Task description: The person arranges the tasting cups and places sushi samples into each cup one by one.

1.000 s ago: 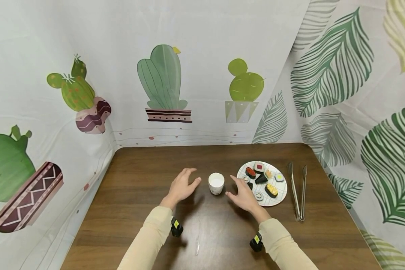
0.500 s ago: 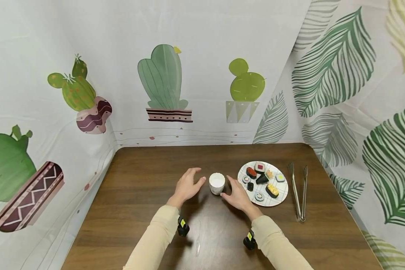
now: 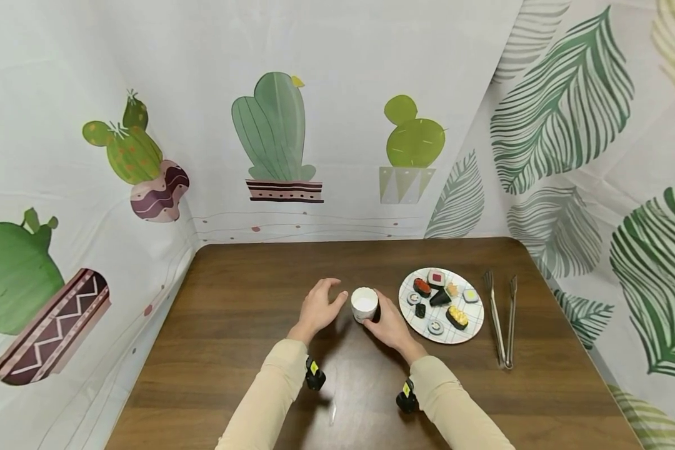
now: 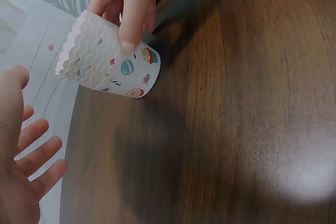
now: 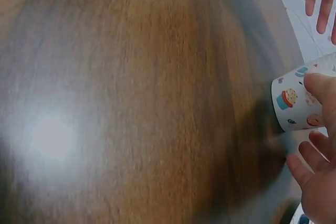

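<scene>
A stack of white paper baking cups stands upright near the middle of the brown table. Scalloped rims nest one inside another, and small cupcake prints cover the side of the baking cups in the left wrist view. My right hand grips the stack from the right, thumb on the near side and fingers round the far side. To the left, my left hand is held apart from the stack, thumb spread and fingers loosely extended, holding nothing.
Right of the baking cups lies a white plate with a grid pattern, bearing several sushi pieces. Metal tongs lie beyond it, arms spread. A printed cloth hangs behind the table.
Both hands have moved inward toward the stack of baking cups. The right hand, earlier apart from it, now grips it; the left hand has come closer but stays off it.
</scene>
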### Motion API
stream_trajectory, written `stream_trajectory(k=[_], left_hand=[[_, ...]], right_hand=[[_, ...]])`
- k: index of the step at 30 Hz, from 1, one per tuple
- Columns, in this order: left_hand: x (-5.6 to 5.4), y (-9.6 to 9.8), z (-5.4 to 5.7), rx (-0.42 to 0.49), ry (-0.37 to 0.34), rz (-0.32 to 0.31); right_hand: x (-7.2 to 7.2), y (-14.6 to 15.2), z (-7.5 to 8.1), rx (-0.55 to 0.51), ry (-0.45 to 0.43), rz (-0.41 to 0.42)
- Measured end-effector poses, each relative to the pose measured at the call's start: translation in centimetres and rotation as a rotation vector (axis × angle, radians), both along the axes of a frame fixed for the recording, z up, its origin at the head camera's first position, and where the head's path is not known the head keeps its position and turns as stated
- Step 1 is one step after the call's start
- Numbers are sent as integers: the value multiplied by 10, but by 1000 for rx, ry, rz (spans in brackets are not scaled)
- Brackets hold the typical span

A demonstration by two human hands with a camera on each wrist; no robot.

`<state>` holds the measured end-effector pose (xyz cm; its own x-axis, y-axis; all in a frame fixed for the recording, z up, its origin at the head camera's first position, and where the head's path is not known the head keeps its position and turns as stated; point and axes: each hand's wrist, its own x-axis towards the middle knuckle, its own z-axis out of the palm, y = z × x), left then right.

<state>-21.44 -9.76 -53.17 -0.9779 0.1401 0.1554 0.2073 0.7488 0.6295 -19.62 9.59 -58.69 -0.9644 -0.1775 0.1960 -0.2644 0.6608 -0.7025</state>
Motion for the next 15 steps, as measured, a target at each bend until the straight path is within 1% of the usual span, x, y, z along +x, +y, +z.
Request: stream_trajectory(k=[5,10,15], left_hand=[[-1,6,-2,-2,8,-8],[-1,8,-3,-6,41,-14],[0,8,-4,-19,56,-26]], right_hand=[[0,-4,-2,-19,15,-11],[1,-6,-1,-38,-12,-27],[2,-4,-1,-51,-3,-21]])
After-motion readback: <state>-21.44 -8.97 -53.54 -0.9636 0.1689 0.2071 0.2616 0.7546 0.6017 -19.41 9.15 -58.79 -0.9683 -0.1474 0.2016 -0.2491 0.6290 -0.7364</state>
